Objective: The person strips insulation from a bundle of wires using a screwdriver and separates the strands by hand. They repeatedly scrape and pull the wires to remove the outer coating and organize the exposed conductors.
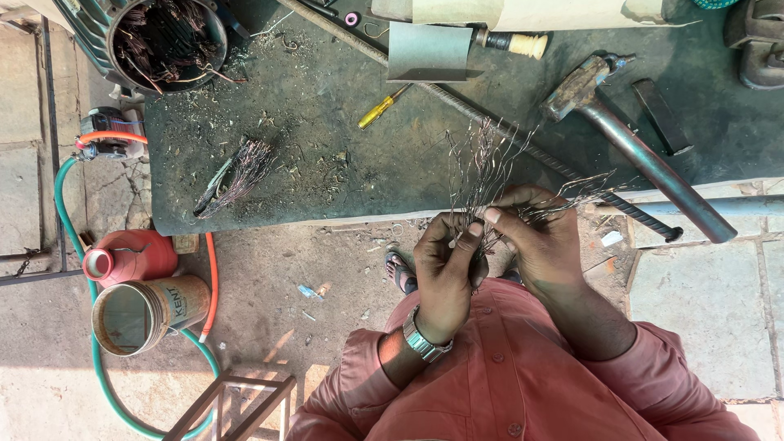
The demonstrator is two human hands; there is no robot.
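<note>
My left hand [445, 269] and my right hand [535, 237] are close together above the front edge of a dark workbench [327, 163]. Both grip a tangled bundle of thin grey wires [482, 163] whose loose ends fan up and to the right. My right thumb and forefinger pinch strands near my left fingertips. A metal watch sits on my left wrist.
On the bench lie a hammer with a steel handle [637, 155], a long ribbed steel rod [506, 131], a yellow-handled screwdriver [380, 109], a second wire bundle [237, 171] and a motor housing full of windings [167, 37]. A red jug [131, 257], a tin can [143, 314] and a green hose [73, 237] are on the floor at the left.
</note>
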